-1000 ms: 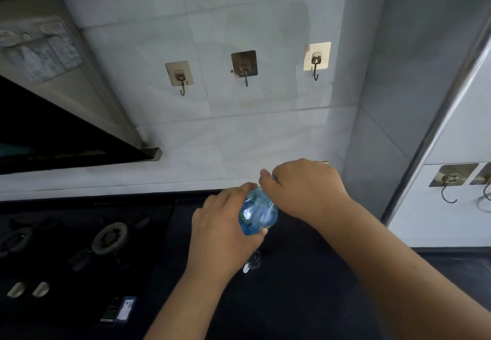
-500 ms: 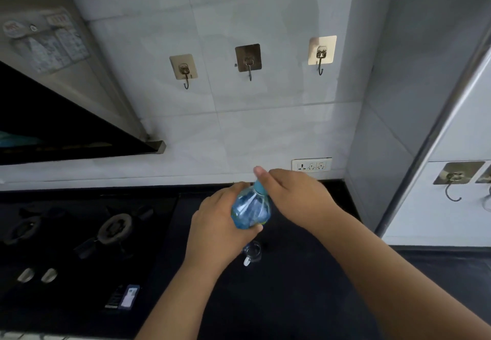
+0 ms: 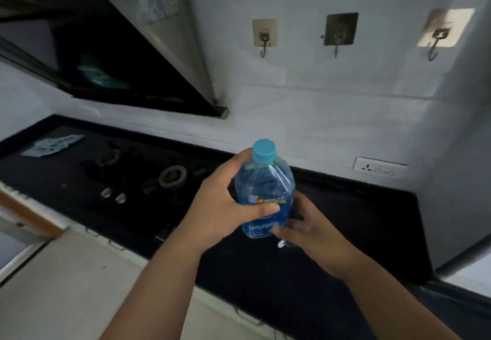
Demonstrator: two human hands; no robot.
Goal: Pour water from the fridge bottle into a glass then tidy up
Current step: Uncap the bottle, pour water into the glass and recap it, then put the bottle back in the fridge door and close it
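Bottles: one, a clear blue water bottle point(image 3: 264, 193) at the centre of the frame, upright, held above the dark tabletop point(image 3: 358, 220)
Caps: one, a light blue cap point(image 3: 263, 151) sitting on the bottle's neck
Hands: two; the left hand point(image 3: 223, 206) wraps the bottle's left side, thumb lying across the label; the right hand point(image 3: 310, 229) sits at the bottle's lower right, fingers curled toward its base, though whether they actually hold it cannot be told
Glass: one small clear glint point(image 3: 282, 244) just under the bottle's base, beside the right hand's fingers; too hidden to say more
Burners: two on the dark hob at centre left, the nearer burner point(image 3: 172, 176) and a farther burner point(image 3: 107, 157)
Knobs: two pale knobs point(image 3: 113, 195) side by side in front of the burners
Wall hooks: three stuck on the tiled wall in the upper right, left hook point(image 3: 264, 37), middle hook point(image 3: 340, 32), right hook point(image 3: 441, 34), all bare
Sockets: one white socket plate point(image 3: 380, 168) low on the wall, right of the bottle
Cloths: one pale cloth point(image 3: 51, 145) at the far left of the tabletop
Hood: one dark slanted hood point(image 3: 119, 55) filling the upper left
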